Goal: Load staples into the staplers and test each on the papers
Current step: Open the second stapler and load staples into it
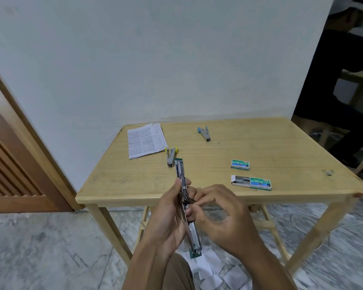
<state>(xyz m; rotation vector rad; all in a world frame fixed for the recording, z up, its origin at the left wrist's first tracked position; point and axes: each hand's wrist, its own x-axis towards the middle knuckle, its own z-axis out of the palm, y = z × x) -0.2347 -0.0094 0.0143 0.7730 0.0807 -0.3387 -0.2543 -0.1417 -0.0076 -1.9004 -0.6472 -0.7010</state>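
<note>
Loading the stapler (192, 233)
Left hand (168, 214) grips it opened; right hand (220, 212) pinches at its middle. Seat staples (242, 180) flat, legs down, before closing.

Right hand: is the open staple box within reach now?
Likely yes: the open staple box lies just beyond the right hand, nothing between, though it is busy at the green stapler.

Light rectangular wooden table (270, 143) standing against pale painted wall (134, 59); grey-veined marble floor (40, 248) lying beneath; brown louvred wooden door (13, 164) showing beyond its left edge.
</note>
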